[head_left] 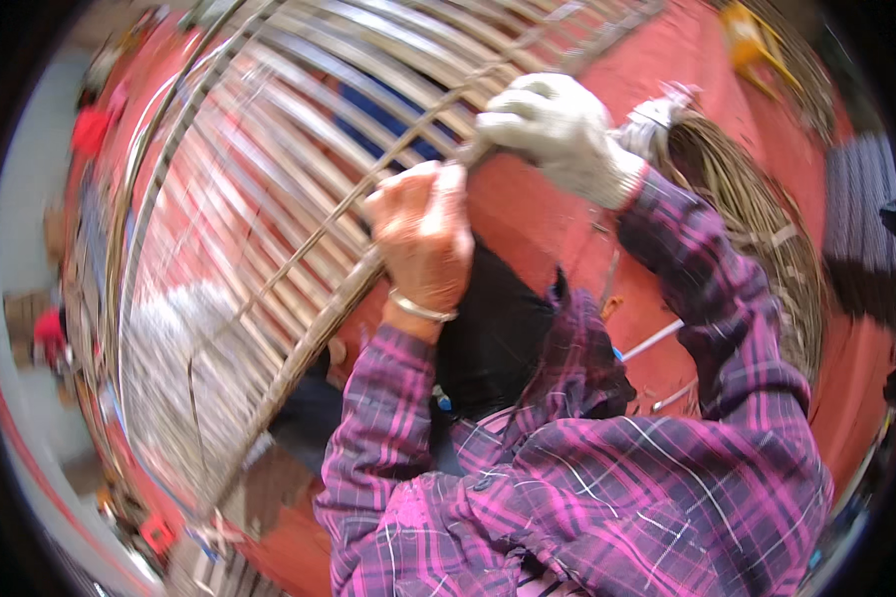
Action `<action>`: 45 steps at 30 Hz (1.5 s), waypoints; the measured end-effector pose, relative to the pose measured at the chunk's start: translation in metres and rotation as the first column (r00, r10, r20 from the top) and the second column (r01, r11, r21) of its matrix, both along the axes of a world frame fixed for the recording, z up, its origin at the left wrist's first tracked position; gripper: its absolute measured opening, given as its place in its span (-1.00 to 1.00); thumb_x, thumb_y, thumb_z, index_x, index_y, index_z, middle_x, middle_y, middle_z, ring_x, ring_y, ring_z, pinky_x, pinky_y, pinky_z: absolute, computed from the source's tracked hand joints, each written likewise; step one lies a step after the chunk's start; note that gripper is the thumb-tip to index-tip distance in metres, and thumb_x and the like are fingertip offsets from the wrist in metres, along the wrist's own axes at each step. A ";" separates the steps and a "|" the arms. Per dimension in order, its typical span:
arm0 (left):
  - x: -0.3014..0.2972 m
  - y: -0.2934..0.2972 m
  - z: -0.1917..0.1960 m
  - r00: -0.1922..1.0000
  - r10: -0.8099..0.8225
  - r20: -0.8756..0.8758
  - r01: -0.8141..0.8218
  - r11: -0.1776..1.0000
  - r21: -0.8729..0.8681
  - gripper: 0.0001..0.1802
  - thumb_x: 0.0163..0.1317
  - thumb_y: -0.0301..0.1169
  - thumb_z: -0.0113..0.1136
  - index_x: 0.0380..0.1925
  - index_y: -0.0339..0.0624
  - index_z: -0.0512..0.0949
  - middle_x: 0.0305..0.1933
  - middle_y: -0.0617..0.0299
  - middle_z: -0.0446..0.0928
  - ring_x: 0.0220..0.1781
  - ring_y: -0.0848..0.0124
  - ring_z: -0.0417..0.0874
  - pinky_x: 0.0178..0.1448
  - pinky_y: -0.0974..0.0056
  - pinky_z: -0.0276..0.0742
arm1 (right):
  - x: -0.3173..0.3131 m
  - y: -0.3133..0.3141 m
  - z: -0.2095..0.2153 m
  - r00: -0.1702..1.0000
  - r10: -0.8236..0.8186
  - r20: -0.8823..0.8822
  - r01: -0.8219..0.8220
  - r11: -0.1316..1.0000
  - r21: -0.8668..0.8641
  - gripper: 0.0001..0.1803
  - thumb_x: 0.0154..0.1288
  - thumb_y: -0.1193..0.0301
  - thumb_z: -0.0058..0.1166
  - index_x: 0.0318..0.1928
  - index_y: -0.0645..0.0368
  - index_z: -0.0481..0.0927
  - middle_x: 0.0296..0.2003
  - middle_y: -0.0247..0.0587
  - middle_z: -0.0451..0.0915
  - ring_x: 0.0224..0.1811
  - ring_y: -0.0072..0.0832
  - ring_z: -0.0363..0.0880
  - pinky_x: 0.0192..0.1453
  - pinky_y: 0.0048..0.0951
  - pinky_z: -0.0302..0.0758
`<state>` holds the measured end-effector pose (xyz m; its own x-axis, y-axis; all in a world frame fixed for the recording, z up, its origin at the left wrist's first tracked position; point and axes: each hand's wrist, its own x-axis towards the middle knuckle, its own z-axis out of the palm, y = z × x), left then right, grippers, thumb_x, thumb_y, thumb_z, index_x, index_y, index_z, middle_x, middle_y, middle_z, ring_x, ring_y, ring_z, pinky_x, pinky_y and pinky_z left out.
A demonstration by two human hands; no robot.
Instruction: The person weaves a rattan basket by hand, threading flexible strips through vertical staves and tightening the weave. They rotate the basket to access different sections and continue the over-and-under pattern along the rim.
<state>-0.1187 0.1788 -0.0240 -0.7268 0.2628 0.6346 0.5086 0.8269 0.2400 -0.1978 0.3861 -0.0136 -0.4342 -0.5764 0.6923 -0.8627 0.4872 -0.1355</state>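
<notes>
A large slatted rattan panel (314,164), with a bent cane frame and long thin slats, stands tilted in front of me and fills the upper left. My bare left hand (423,234), with a bangle at its wrist, is closed on the panel's wrapped near edge. Just to its right, my right hand (558,134), in a white knit glove, has its fingers curled over the same edge. A short piece of that edge shows between the two hands. The undersides of both grips are hidden, and the slats are partly smeared by motion.
A thick coil of cane strands (767,234), tied with white at its top, lies to the right on the red floor covering (667,55). A yellow plastic stool (757,45) stands at the far right. Along the left rim are several loose items, among them a red one (92,131).
</notes>
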 end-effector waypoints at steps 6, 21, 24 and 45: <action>0.012 -0.004 -0.004 0.994 -0.063 -0.093 0.073 0.992 0.107 -0.82 0.00 -0.43 0.19 -0.33 -0.16 0.58 -0.26 0.16 0.52 -0.11 0.17 0.54 -0.07 0.07 0.41 | 0.021 -0.012 0.011 0.998 -0.054 0.033 0.051 0.996 0.075 -0.69 0.02 0.47 0.23 -0.14 0.02 0.69 -0.19 -0.30 0.66 -0.10 -0.24 0.62 0.04 -0.20 0.53; 0.171 -0.193 0.008 0.966 0.256 -0.018 -0.249 0.951 0.182 -0.66 0.13 -0.49 0.25 -0.05 -0.16 0.66 0.02 0.11 0.62 0.12 0.16 0.60 0.24 0.03 0.48 | 0.125 -0.136 0.029 0.998 0.061 0.029 -0.065 0.984 0.163 -0.35 -0.02 0.34 0.42 0.18 0.09 0.57 0.13 -0.15 0.59 0.25 -0.21 0.50 0.43 0.00 0.28; 0.239 -0.270 0.016 0.830 0.557 0.033 -0.556 0.821 0.126 -0.56 0.07 -0.54 0.37 0.02 -0.20 0.63 0.06 0.07 0.62 0.16 0.10 0.59 0.31 0.05 0.46 | 0.137 -0.199 0.032 0.972 0.208 0.108 -0.231 0.927 0.296 -0.25 -0.17 0.41 0.47 0.16 0.07 0.55 0.13 -0.16 0.55 0.24 -0.16 0.47 0.43 0.01 0.28; 0.326 -0.392 -0.003 0.585 0.772 0.248 -0.560 0.606 -0.566 -0.68 -0.04 -0.45 0.30 -0.20 -0.18 0.58 -0.11 0.12 0.52 0.15 0.07 0.44 0.22 -0.02 0.27 | 0.166 -0.235 0.008 0.994 0.082 0.070 -0.097 0.961 0.260 -0.94 0.03 0.30 0.14 -0.52 -0.07 0.58 -0.52 -0.38 0.50 -0.36 -0.33 0.54 -0.20 -0.21 0.40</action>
<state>0.2078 -0.2134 -0.0273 -0.9448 -0.2803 0.1700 -0.3062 0.9397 -0.1526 -0.0316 0.1507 -0.0060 -0.4074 -0.7730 0.4863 -0.8988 0.4336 -0.0636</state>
